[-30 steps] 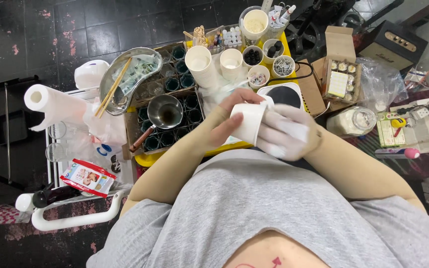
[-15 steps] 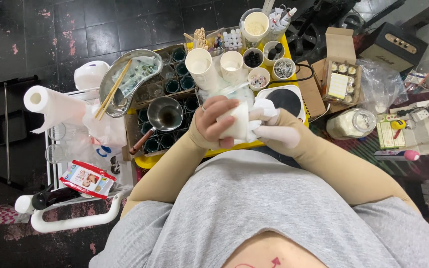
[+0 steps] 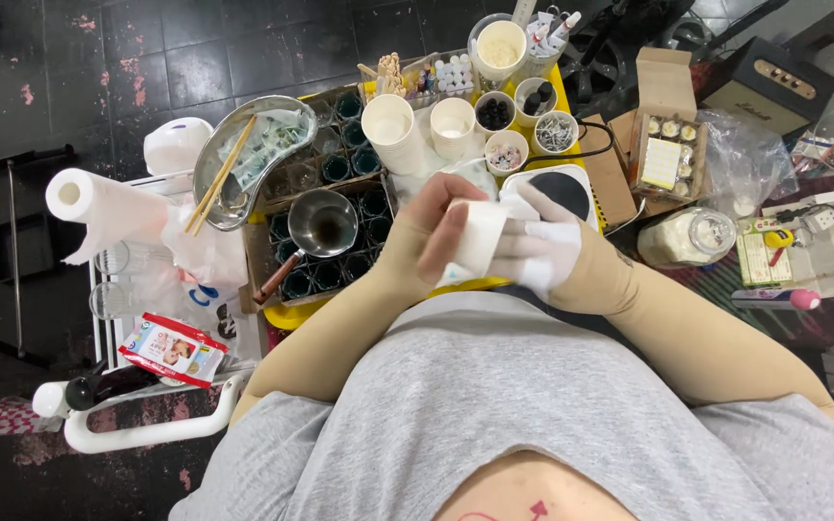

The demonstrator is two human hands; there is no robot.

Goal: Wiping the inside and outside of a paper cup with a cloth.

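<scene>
Holding a folded white wipe (image 3: 475,236) between both hands just above the near edge of the yellow tray (image 3: 287,314), the person seems to be in the middle of wiping. The left hand (image 3: 436,236) is bare and curled around the wipe's left side, fingers closed on it; the right hand (image 3: 538,246), in a white glove, presses against it from the right, its fingers folded round the cloth. Just beyond them stand two paper cups (image 3: 417,130) and a small metal saucepan (image 3: 320,227). By my reading, the next move calls for a steady pinch from the left hand while the gloved fingers rub clean.
</scene>
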